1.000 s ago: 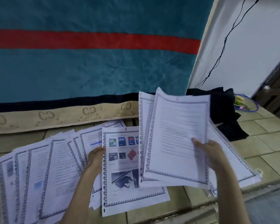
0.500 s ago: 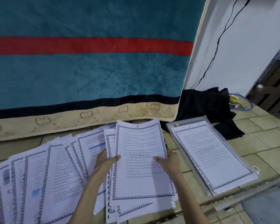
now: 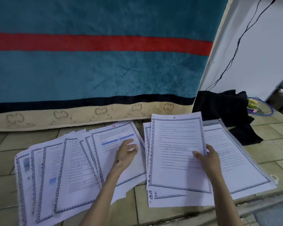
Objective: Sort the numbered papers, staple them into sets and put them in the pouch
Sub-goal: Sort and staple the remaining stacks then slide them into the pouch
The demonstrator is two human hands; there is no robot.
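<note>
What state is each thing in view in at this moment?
left hand: fingers loosely curled, resting on the fanned papers.
right hand: grips the right edge of the page marked 6.
page marked 6: on top of the middle stack.
fanned papers: overlapping, flat on the floor.
pouch: flat, a sheet on it.
black cloth: crumpled by the wall.

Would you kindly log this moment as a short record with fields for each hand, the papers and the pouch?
left hand: left hand rests with relaxed fingers on the sheet marked 12, top of the fanned papers
right hand: right hand grips the right edge of the sheet marked 6
middle stack: sheet 6 tops a small stack on the floor
pouch: clear pouch at right, a sheet on it
stapling: no stapler in view
</note>
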